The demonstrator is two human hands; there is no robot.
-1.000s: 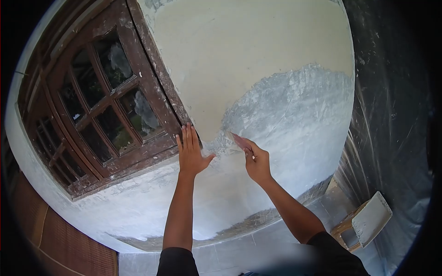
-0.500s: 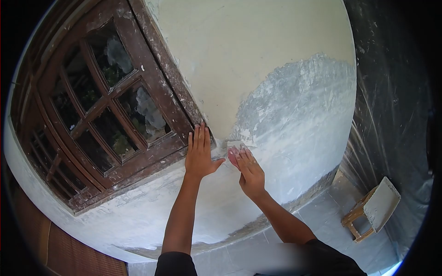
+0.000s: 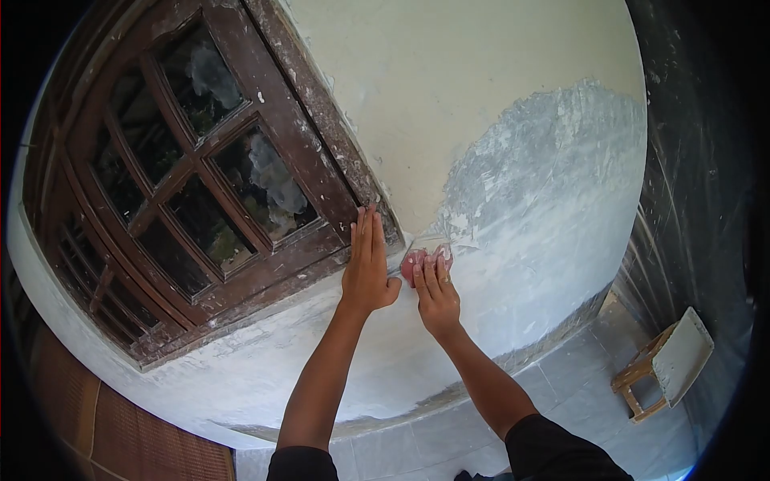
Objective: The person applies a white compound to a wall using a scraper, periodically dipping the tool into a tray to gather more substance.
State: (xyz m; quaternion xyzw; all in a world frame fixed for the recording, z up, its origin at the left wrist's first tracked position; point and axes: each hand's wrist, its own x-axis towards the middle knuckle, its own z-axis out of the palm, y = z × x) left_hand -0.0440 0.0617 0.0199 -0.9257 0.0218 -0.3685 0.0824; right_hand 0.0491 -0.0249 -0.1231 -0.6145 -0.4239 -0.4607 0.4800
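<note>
At my far left, low down, a reddish-brown woven panel (image 3: 160, 425) stands next to the curving white lower wall (image 3: 216, 381). Above that wall is the brown wooden window (image 3: 192, 158), its small panes dark and its timber flecked with pale specks. At the window's lower right corner I have my left hand (image 3: 367, 276) laid flat, fingers straight and close together, thumb held out to the side, grasping nothing; the fingertips lie against the frame. Just beside it, to the right, is the pinkish-red scraper (image 3: 412, 266), its pale blade (image 3: 431, 243) up against the wall right by the frame corner. My right hand (image 3: 439, 301) grasps it, fingers stretched over its handle; I can't see my thumb clearly. Above the blade the wall is cream, and up to the right spreads a rough grey patch (image 3: 553, 160) with a ragged edge. Well apart from my hands, at lower right, a wooden stool (image 3: 634, 377) stands on the grey floor (image 3: 553, 417) with a white-smeared tray (image 3: 683, 357) tilted at it, and beyond hangs dark sheeting (image 3: 698, 208).
</note>
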